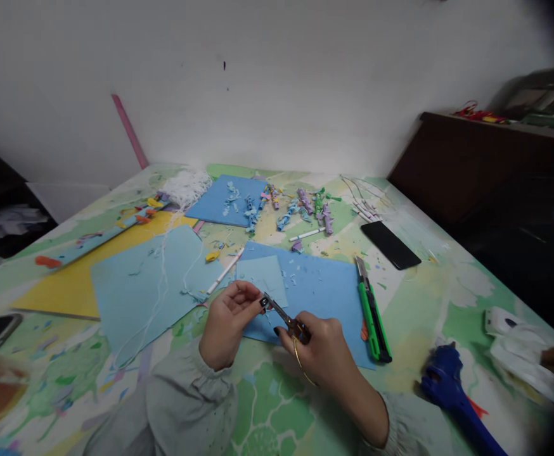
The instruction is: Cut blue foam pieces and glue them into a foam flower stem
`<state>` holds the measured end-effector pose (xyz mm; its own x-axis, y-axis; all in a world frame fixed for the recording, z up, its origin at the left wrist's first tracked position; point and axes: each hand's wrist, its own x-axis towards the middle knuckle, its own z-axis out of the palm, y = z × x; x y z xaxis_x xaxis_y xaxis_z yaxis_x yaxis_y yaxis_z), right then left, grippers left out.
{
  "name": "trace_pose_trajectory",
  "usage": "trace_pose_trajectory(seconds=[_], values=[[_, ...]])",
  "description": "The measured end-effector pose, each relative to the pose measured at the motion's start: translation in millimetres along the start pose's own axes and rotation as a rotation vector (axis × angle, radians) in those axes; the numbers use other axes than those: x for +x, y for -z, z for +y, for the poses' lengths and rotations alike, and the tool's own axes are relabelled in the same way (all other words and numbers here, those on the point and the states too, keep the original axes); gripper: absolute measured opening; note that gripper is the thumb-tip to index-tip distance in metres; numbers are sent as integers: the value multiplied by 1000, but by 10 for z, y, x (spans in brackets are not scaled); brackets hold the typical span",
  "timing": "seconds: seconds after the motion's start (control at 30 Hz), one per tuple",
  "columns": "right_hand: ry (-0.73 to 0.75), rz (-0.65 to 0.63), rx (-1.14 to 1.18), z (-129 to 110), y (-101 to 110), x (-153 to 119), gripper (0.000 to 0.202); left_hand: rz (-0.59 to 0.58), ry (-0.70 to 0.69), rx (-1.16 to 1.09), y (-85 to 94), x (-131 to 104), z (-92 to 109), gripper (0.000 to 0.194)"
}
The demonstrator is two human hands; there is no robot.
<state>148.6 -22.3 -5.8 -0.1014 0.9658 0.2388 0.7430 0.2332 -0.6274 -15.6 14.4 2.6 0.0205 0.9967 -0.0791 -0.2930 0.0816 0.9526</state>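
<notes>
My right hand [322, 345] is closed around the handles of a small pair of scissors [281, 311], whose blades point up and left toward my other hand. Thumb and fingers of my left hand [229, 320] pinch together at the blade tips; whatever they hold is too small to make out. Under both hands lies a blue foam sheet [327, 294], with a smaller light blue square [262, 275] on it and tiny blue scraps around. Left of my hands is a larger light blue sheet [139, 285] with white string [163, 278] across it.
A green box cutter [374, 316] with its blade out lies at the right, below a black phone [390, 244]. Nearer the front right is a blue glue gun [452, 386]. Toward the back are decorated paper rolls [305, 201], white sticks [367, 212] and a blue sheet [215, 202].
</notes>
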Motion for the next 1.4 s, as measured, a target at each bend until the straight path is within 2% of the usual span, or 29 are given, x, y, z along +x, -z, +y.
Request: trace_pose_trajectory(seconds=[0.43,0.77,1.03,1.23,1.4], values=[[7,11,-24,22,-3,-3,26,49,41,14,-8,10,42,28],[13,-4,-51,1,19,14,26,16,69,-17,-4,17,52,32],[28,-5,-73,35,13,6,28,30,67,122,29,28,47,20],[23,38,-60,33,21,19,29,40,-36,267,61,50,71,9],[-22,69,-5,-5,79,38,33,34,6,162,64,18,117,11]])
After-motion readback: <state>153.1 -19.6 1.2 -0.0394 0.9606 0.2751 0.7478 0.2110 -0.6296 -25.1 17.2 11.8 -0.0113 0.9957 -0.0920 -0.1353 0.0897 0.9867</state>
